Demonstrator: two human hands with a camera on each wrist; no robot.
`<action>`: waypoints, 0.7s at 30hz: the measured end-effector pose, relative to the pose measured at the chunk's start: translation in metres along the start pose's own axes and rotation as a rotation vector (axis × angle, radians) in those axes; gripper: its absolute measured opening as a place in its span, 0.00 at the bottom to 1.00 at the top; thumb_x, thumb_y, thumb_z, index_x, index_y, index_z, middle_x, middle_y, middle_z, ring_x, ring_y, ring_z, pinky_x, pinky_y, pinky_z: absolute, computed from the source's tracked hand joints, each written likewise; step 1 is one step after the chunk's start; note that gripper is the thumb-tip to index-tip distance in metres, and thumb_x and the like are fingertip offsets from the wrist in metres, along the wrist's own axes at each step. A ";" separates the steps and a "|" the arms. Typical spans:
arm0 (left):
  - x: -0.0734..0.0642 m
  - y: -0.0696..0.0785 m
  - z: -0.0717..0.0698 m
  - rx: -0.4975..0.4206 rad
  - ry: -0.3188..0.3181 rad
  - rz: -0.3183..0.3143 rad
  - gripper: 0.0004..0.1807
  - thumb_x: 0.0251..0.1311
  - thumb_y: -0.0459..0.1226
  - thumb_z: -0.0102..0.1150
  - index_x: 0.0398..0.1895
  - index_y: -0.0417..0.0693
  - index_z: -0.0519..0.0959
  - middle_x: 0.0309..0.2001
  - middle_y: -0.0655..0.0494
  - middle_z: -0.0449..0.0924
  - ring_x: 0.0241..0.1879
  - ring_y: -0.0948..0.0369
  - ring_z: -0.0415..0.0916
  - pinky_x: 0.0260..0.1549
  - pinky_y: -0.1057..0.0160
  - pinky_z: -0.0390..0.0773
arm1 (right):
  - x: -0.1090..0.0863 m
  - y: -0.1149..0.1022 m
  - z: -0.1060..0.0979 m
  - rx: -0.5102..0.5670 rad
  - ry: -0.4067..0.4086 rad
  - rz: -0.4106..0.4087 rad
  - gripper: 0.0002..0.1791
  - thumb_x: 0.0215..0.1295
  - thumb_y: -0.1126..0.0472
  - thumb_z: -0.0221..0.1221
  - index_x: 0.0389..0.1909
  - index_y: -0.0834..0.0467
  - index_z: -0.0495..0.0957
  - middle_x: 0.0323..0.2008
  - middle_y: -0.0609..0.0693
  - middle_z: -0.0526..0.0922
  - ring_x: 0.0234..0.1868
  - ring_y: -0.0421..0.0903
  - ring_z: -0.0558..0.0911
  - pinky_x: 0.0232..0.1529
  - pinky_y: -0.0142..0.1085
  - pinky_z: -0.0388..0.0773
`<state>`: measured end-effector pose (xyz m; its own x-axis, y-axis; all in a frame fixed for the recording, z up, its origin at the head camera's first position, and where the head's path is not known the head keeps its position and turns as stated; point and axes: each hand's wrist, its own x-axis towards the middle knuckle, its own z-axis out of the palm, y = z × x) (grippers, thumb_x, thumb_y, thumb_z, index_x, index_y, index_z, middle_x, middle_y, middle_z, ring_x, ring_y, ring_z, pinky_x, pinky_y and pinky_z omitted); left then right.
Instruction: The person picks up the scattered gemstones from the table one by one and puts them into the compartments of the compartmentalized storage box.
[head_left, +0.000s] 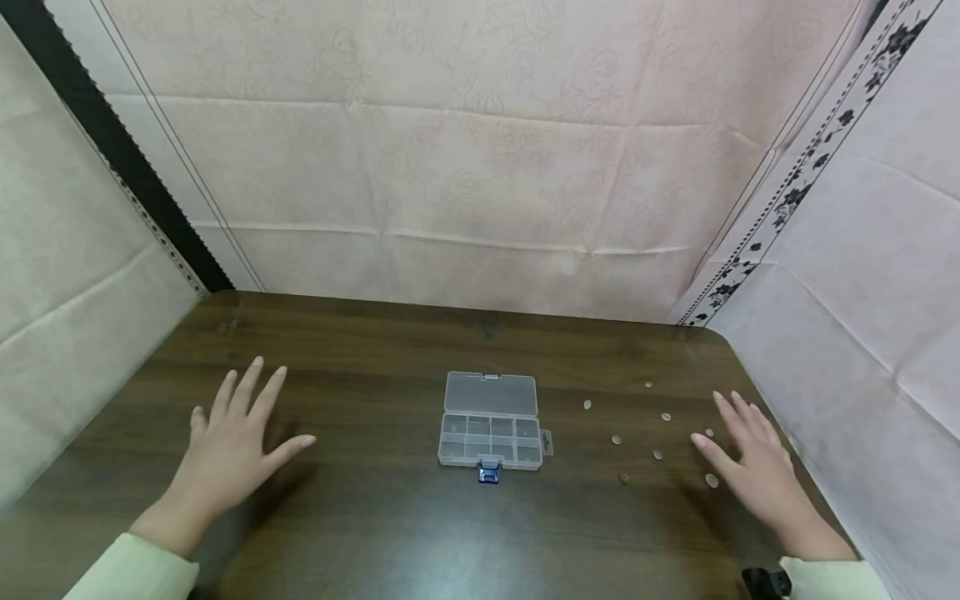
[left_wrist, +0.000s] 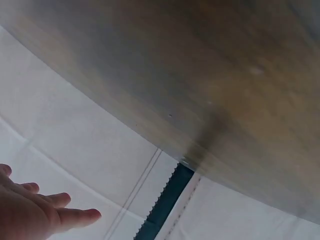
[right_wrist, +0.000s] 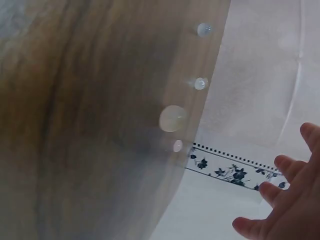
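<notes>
A clear plastic compartment box [head_left: 491, 440] sits on the table with its lid [head_left: 491, 394] folded back and a blue clasp [head_left: 488, 473] at the front. Its compartments look bare. Several small round pale discs, too small to identify, lie scattered to its right, among them one disc [head_left: 711, 481] close to my right hand [head_left: 761, 471]. That hand hovers over the table's right side with fingers spread, holding nothing. Over the left side, my left hand [head_left: 225, 454] is likewise spread and holds nothing. In the right wrist view, a larger disc [right_wrist: 173, 118] lies among smaller ones.
The dark wooden table [head_left: 360, 517] has rounded far corners. Pale patterned cloth [head_left: 465, 183] hangs behind it, and white cloth [head_left: 862, 358] borders the right side. A black strip [head_left: 142, 167] runs along the cloth at the left.
</notes>
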<state>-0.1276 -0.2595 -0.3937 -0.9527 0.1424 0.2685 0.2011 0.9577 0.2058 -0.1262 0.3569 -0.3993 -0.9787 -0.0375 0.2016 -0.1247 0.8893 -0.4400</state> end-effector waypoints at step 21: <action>0.030 0.032 0.023 -0.081 -0.120 0.151 0.51 0.56 0.65 0.56 0.78 0.57 0.47 0.77 0.48 0.42 0.73 0.40 0.42 0.57 0.25 0.49 | -0.005 0.015 -0.002 0.233 -0.075 0.170 0.41 0.70 0.47 0.54 0.77 0.53 0.46 0.74 0.67 0.47 0.71 0.73 0.47 0.58 0.72 0.49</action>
<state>-0.1552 -0.2186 -0.4002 -0.9296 0.3162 0.1894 0.3569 0.9006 0.2481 -0.1233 0.3708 -0.4053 -0.9970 0.0615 0.0466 0.0162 0.7573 -0.6529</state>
